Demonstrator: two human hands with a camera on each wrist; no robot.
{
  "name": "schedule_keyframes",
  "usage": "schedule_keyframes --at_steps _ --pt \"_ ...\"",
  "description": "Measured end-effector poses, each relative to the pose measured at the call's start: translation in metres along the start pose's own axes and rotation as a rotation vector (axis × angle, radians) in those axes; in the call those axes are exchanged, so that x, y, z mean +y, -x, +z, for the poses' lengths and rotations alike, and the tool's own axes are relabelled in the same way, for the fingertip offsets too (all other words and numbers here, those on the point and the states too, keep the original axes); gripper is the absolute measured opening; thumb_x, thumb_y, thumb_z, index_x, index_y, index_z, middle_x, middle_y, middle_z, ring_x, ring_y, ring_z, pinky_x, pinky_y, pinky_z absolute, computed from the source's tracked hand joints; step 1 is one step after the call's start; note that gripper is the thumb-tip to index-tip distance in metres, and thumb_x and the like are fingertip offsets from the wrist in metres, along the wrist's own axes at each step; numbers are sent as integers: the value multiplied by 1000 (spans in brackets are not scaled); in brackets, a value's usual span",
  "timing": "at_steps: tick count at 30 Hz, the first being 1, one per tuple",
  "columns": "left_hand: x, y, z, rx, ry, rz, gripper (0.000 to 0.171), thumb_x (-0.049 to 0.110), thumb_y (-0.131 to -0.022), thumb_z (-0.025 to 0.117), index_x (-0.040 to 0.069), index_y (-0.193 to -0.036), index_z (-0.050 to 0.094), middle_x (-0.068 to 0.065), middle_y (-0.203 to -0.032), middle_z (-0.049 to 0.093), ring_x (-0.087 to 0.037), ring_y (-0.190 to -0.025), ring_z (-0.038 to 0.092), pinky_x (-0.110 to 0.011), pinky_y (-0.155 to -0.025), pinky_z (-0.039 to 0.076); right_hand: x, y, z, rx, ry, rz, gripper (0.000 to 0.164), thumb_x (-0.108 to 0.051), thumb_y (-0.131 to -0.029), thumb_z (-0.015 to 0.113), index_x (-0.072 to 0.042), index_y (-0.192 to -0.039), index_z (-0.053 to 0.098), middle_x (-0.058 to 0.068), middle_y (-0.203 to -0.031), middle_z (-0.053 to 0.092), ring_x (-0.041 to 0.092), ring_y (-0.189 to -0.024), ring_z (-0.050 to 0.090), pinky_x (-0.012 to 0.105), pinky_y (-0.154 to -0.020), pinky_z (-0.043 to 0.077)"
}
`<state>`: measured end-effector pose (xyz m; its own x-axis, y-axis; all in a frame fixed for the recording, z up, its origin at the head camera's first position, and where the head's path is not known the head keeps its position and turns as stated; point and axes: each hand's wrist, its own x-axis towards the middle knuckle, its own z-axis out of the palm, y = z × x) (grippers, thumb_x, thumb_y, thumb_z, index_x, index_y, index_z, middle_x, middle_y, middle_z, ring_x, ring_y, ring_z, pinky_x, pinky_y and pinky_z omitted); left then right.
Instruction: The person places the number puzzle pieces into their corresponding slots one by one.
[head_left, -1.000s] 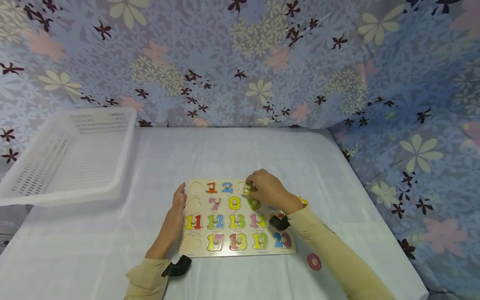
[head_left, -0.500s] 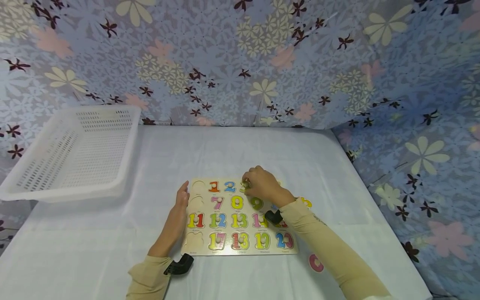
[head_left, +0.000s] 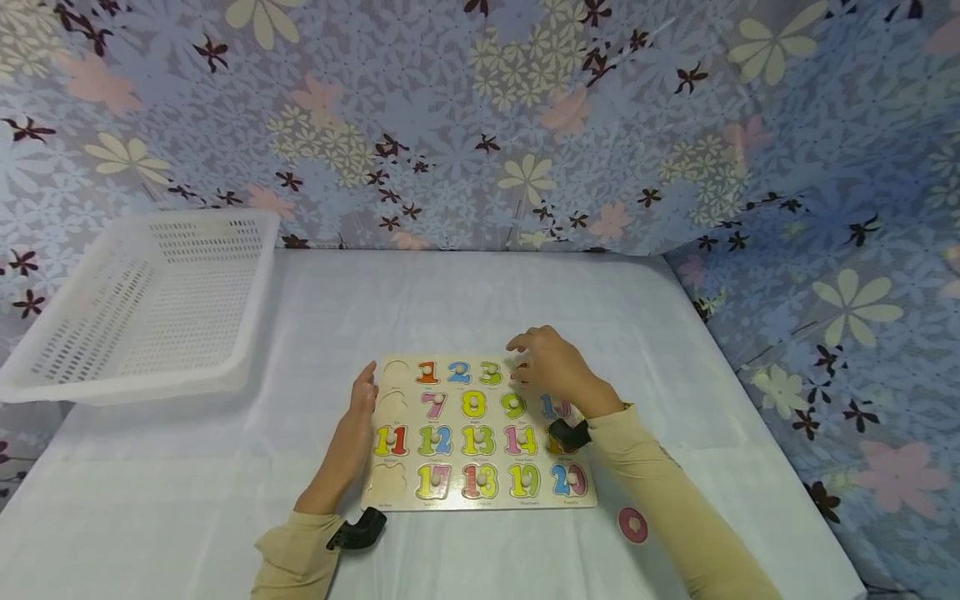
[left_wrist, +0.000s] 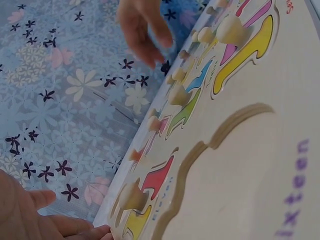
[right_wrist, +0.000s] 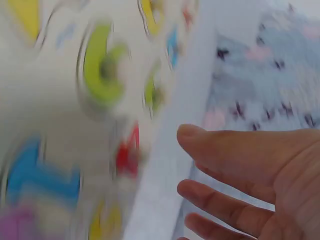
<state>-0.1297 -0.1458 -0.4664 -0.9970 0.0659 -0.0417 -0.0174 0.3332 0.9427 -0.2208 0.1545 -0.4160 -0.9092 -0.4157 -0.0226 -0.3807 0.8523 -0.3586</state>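
Observation:
A wooden number puzzle board (head_left: 408,500) lies on the table, with knobbed number pieces in most recesses. My left hand (head_left: 358,417) rests along the board's left edge, fingers fairly straight; its fingertips (left_wrist: 100,231) touch the edge near the 11 piece (left_wrist: 134,220). Over the top right corner hovers my right hand (head_left: 558,367), fingers spread and holding nothing, beside the red 4 piece (head_left: 521,372). The green 3 piece (head_left: 491,372) lies in its recess. In the right wrist view the thumb (right_wrist: 225,150) stands apart from the fingers, and the board is blurred.
A pink-red round piece (head_left: 633,525) with a knob lies on the white tablecloth right of the board. At the back left stands a white perforated basket (head_left: 243,358). Floral cloth (head_left: 450,125) hangs behind the table. Bare recesses (head_left: 387,482) show along the board's left column.
My right hand has let go of the 3 piece, now flat in its recess, and moved right with its fingers spread. The left hand stays at the board's edge.

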Motion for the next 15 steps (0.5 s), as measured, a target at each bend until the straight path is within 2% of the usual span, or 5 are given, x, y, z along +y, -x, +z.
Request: schedule_keyframes --at_steps 7,11,15 --pt "-1 0 1 -12 -9 11 64 51 -104 17 18 -157 5 -17 -159 15 -33 -143 22 -58 -111 22 55 35 -29 24 -129 78 37 -12 -88 72 -2 -123 64 18 -120 61 39 -120 46 56 -97 41" --pt "-1 0 1 -16 -12 14 64 51 -104 17 18 -157 5 -17 -159 15 -32 -143 21 -58 -110 24 78 59 -36 12 -147 117 36 -8 -87 71 -1 -122 65 21 -120 61 42 -119 47 59 -97 40" --pt "-1 -1 1 -15 -19 3 64 51 -104 17 18 -157 4 -17 -159 15 -33 -143 21 -58 -110 24 88 77 -34 -25 -149 133 37 -3 -84 73 -1 -120 67 21 -117 62 43 -115 51 58 -92 44"
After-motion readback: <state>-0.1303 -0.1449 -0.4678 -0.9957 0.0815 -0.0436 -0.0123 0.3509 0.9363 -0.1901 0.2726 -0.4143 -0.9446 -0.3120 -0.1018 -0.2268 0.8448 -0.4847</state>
